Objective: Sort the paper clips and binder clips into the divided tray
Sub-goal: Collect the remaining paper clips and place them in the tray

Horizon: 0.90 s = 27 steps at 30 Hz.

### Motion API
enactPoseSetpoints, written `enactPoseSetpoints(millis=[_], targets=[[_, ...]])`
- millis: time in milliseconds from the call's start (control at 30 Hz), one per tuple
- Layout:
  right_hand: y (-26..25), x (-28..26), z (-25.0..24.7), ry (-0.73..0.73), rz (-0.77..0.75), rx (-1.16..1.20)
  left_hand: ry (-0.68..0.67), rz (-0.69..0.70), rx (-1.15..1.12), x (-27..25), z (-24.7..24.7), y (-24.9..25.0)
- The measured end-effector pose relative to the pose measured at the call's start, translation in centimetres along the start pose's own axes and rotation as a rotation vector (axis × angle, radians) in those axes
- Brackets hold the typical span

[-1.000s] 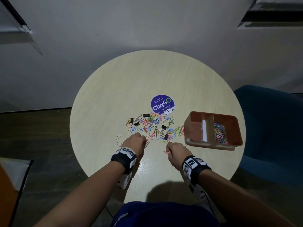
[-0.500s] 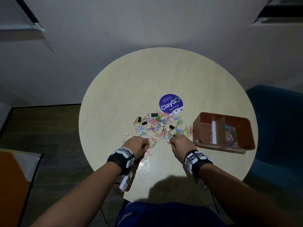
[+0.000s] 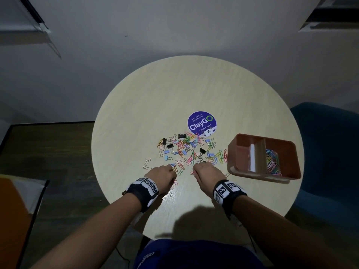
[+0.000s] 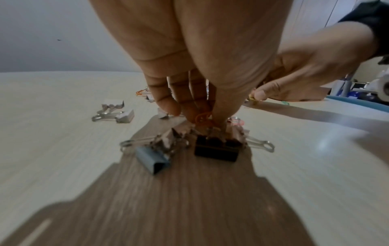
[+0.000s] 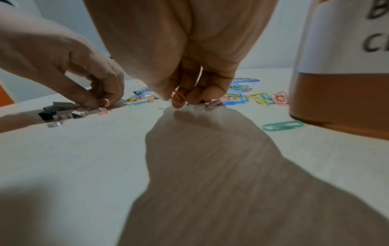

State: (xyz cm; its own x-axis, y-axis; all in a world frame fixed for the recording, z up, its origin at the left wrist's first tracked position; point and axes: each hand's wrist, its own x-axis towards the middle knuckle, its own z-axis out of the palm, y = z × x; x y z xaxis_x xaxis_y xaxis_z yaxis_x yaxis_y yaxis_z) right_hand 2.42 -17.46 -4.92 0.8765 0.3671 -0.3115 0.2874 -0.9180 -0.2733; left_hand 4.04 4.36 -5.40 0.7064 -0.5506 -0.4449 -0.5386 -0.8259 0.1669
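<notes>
Both hands work the near edge of the clip pile on the desk. The right hand pinches pink paper clips; the tray lies just to its right, nearer it. The left hand pinches an orange paper clip

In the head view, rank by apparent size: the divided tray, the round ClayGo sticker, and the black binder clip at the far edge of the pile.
1. divided tray, clearly largest.
2. ClayGo sticker, middling.
3. black binder clip, far smallest.
All three sit at similar distance, so the order looks reliable.
</notes>
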Motion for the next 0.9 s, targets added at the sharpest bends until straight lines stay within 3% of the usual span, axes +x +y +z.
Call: enactPoseSetpoints(millis=[200, 467, 667, 767, 900], targets=[[-2.6, 1.9, -0.8, -0.027, -0.173, 0.044, 0.003, -0.031, 0.094, -0.6, -0.2, 0.5], [-3.3, 2.9, -1.1, -0.094, -0.132, -0.145, -0.007, -0.163, -0.023, -0.9, -0.3, 0.4], [-3.7, 2.6, -1.1, -0.128, -0.137, -0.172, 0.079, -0.2, -0.125, -1.1, -0.1, 0.1], [-3.5, 1.8, -1.2, -0.096, -0.113, -0.056, 0.15, -0.21, -0.174, -1.1, -0.4, 0.2], [-2.8, 0.3, -2.5, -0.001, 0.022, 0.267, 0.178, -0.251, -0.25, -0.8, -1.5, 0.8]])
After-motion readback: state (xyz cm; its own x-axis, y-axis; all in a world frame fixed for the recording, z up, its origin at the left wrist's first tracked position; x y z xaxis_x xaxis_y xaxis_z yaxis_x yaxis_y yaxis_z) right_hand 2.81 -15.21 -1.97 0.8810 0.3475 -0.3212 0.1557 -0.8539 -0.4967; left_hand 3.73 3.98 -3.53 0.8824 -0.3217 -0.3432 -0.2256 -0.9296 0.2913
